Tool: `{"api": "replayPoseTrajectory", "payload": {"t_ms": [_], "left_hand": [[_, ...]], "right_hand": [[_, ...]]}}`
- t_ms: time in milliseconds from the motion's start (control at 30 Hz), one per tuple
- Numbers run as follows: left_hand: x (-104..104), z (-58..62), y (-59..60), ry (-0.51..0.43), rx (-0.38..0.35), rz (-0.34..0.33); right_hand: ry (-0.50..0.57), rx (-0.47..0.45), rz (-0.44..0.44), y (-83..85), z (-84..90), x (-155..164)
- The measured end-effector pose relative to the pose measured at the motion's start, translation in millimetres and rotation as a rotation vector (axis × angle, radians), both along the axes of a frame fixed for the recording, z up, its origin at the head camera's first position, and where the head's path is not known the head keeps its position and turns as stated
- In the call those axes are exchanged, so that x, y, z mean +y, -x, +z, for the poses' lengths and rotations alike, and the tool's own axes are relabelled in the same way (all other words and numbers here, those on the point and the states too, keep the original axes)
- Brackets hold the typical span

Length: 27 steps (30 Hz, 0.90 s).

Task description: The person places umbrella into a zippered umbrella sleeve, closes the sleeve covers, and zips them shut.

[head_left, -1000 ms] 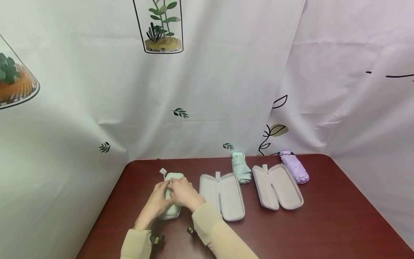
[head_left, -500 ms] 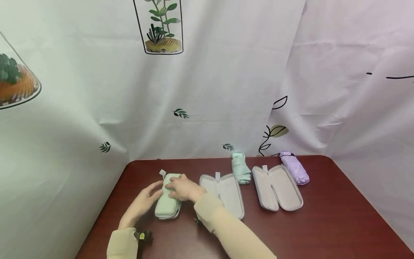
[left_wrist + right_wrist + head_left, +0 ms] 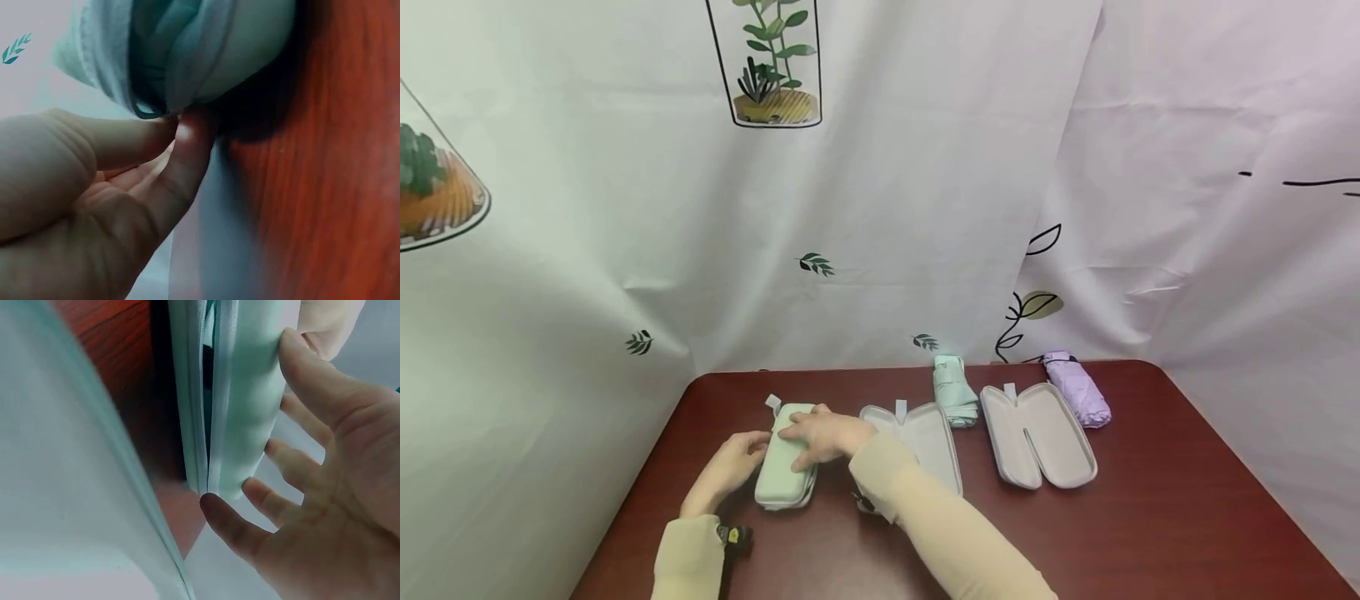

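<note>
A pale green zippered case (image 3: 781, 477) lies on the table at the left, its lid down. In both wrist views its zipper edges stand apart, and dark and teal material shows in the gap. At the case's left side is my left hand (image 3: 727, 468); in the left wrist view its thumb and finger (image 3: 187, 140) pinch together at the lower end of the zipper, hiding the pull. My right hand (image 3: 827, 435) rests on the lid with fingers spread. The right wrist view shows its fingertips (image 3: 255, 487) touching the case near the edge.
A second case (image 3: 936, 442) lies spread flat by my right forearm, partly covered by it. Further right lies another spread case (image 3: 1060, 437). Behind them are a rolled mint umbrella (image 3: 953, 390) and a rolled lilac umbrella (image 3: 1077, 388). A printed curtain (image 3: 887, 208) backs the table.
My left hand has come off the top of the case and moved to its left side, where the fingers now pinch. The right hand has spread over the lid.
</note>
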<state>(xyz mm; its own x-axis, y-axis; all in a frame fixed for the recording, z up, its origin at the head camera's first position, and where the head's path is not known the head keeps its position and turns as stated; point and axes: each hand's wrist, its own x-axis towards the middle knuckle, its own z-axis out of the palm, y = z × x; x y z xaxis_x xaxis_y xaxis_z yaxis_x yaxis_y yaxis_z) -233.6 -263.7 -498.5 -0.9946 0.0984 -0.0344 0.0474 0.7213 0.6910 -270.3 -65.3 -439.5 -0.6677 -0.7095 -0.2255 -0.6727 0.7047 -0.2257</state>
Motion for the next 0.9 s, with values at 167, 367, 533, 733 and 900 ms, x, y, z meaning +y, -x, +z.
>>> {"api": "replayPoseTrajectory", "payload": {"t_ms": [167,367,533,733,900], "left_hand": [[3,1.1,10.5,0.057,-0.003,-0.021],[1,-0.8,14.4,0.098,0.027,0.003],[-2,-6.3,13.4,0.076,0.033,0.01],[-4,-4.1,12.2,0.079,0.029,0.0],[-7,1.8,7.8,0.081,0.03,-0.048]], "right_hand": [[-0.034,0.012,0.005,3.4,4.4,1],[-0.049,0.067,0.088,5.2,10.3,-2],[-0.129,0.101,0.159,8.4,9.0,-4],[-0.194,0.163,0.24,13.3,8.4,-5],[-0.177,0.201,0.253,18.0,5.4,-10]]}}
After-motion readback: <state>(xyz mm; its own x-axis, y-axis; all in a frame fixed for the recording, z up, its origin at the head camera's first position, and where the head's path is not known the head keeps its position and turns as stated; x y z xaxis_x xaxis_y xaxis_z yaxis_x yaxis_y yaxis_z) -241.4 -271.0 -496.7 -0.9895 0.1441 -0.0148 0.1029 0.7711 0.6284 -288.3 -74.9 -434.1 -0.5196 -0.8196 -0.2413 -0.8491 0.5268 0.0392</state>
